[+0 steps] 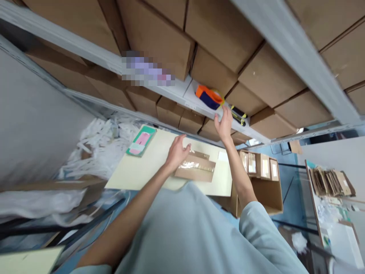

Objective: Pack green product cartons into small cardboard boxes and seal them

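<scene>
My left hand hovers at the left end of a small taped cardboard box on the cream tabletop. Its thumb stands away from the fingers, and I see nothing in it; whether it touches the box is unclear. Raised toward the shelf edge, my right hand is open with thumb and fingers apart. Just above its fingertips lies an orange and dark blue tape dispenser. Yellow-and-black utility knives rest on the shelf to the right of that hand.
A green notebook with pink on it lies at the table's left. Cardboard boxes fill the shelves above. An open carton holding small boxes stands to the right. White paper scraps pile up at left; flattened cardboard sits far right.
</scene>
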### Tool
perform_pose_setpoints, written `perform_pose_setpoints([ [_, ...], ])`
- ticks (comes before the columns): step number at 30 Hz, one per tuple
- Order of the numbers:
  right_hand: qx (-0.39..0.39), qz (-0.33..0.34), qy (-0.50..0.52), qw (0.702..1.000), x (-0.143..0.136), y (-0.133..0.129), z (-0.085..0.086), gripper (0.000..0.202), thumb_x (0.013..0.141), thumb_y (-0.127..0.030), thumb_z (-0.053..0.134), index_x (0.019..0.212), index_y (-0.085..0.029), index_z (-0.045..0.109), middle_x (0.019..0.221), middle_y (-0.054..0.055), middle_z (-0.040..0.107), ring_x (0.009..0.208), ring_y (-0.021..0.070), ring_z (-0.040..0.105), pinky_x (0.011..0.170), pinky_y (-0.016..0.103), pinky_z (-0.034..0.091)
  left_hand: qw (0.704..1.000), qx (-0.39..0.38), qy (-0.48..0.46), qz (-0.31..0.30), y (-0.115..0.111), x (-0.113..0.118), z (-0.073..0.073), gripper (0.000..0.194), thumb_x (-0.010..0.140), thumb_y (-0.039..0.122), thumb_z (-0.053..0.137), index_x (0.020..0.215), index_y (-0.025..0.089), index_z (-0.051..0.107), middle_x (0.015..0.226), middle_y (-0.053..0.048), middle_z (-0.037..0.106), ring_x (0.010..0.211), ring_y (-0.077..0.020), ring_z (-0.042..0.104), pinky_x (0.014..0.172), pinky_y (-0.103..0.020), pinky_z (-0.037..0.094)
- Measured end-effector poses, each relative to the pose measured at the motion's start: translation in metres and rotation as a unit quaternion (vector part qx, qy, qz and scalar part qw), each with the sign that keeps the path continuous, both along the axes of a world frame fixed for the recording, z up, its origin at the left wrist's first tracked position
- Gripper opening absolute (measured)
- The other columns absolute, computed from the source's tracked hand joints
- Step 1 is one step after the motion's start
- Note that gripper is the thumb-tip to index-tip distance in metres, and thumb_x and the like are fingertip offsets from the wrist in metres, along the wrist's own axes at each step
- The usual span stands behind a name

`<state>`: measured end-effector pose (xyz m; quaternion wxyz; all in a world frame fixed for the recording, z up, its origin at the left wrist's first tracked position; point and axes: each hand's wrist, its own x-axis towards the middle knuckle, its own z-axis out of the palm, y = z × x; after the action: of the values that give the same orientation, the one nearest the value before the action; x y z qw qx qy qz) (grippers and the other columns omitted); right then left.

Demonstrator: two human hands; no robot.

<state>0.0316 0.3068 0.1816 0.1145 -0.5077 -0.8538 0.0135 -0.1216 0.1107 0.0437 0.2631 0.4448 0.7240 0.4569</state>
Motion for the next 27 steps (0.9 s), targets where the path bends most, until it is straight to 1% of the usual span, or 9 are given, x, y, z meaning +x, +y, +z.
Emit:
perform_pose_setpoints([
  [3,-0.072,-0.084,0.028,0.993,0.067,-0.088,-0.053,0.07,0.119,-0.036,0.031,0.182,-0.007,0.033,0.188,0.026,0.04,0.18,0.0348,0.031,0.146,0.057,0.032,0.987,-0.159,-0.023,0.018,-0.047,-0.008,-0.048,0.057,0.095,0.029,0.071,0.15,0.017,0.068,0.155,-0.021,0.071,0.142,-0.0389,0.073,0.125,-0.052,0.058],
  [5,-0.161,-0.155,0.033,0.974,0.099,-0.151,-0.089,0.072,0.118,-0.037,0.033,0.183,-0.004,0.031,0.189,0.028,0.038,0.181,0.0346,0.031,0.146,0.057,0.033,0.971,-0.237,-0.026,0.015,-0.07,-0.003,-0.068,0.056,0.095,0.029,0.07,0.149,0.017,0.067,0.153,-0.021,0.073,0.139,-0.0381,0.075,0.123,-0.051,0.059],
  [8,-0.295,-0.237,0.034,0.925,0.116,-0.223,-0.137,0.078,0.118,-0.038,0.039,0.181,0.007,0.026,0.189,0.034,0.035,0.182,0.0347,0.033,0.146,0.05,0.034,0.957,-0.289,-0.019,-0.005,-0.084,0.022,-0.076,0.044,0.102,0.037,0.068,0.141,0.018,0.07,0.143,-0.019,0.079,0.135,-0.0372,0.076,0.119,-0.049,0.059],
  [10,-0.334,-0.266,0.039,0.904,0.112,-0.247,-0.159,0.087,0.119,-0.044,0.044,0.181,0.011,0.02,0.189,0.036,0.032,0.182,0.0346,0.032,0.145,0.045,0.035,0.955,-0.295,-0.013,-0.02,-0.083,0.044,-0.072,0.042,0.105,0.048,0.069,0.135,0.019,0.07,0.132,-0.017,0.083,0.13,-0.0377,0.078,0.113,-0.048,0.06],
  [12,-0.337,-0.294,0.039,0.893,0.105,-0.251,-0.174,0.096,0.119,-0.054,0.048,0.182,0.01,0.015,0.189,0.037,0.031,0.181,0.0351,0.035,0.141,0.043,0.041,0.955,-0.294,-0.002,-0.02,-0.077,0.064,-0.066,0.057,0.101,0.062,0.077,0.137,0.019,0.069,0.131,-0.017,0.083,0.128,-0.0395,0.078,0.109,-0.047,0.061],
  [15,-0.362,-0.327,0.011,0.873,0.101,-0.239,-0.183,0.097,0.119,-0.065,0.044,0.184,0.003,0.017,0.185,0.036,0.042,0.169,0.0357,0.054,0.129,0.041,0.053,0.946,-0.324,0.025,0.006,-0.069,0.079,-0.065,0.079,0.087,0.071,0.091,0.138,0.016,0.067,0.132,-0.022,0.082,0.126,-0.0453,0.078,0.104,-0.05,0.063],
  [18,-0.396,-0.314,-0.038,0.862,0.109,-0.228,-0.187,0.077,0.125,-0.056,0.023,0.184,-0.006,0.023,0.175,0.029,0.059,0.153,0.0313,0.07,0.119,0.036,0.057,0.932,-0.36,0.048,0.016,-0.064,0.074,-0.073,0.062,0.094,0.066,0.085,0.128,0.016,0.072,0.119,-0.023,0.084,0.118,-0.0468,0.079,0.099,-0.05,0.061],
  [21,-0.398,-0.308,-0.045,0.863,0.12,-0.226,-0.192,0.067,0.125,-0.041,0.009,0.185,-0.014,0.024,0.163,0.022,0.071,0.144,0.0288,0.076,0.114,0.033,0.057,0.939,-0.339,0.055,-0.013,-0.065,0.062,-0.081,0.041,0.109,0.058,0.067,0.115,0.018,0.077,0.109,-0.018,0.085,0.109,-0.0415,0.081,0.096,-0.044,0.058],
  [27,-0.38,-0.275,0.028,0.883,0.134,-0.228,-0.187,0.068,0.124,-0.035,0.003,0.178,-0.016,0.039,0.157,0.018,0.075,0.142,0.0255,0.074,0.114,0.032,0.057,0.953,-0.298,0.029,-0.047,-0.072,0.048,-0.08,0.039,0.11,0.053,0.061,0.119,0.019,0.079,0.109,-0.015,0.083,0.106,-0.0352,0.076,0.096,-0.041,0.056],
])
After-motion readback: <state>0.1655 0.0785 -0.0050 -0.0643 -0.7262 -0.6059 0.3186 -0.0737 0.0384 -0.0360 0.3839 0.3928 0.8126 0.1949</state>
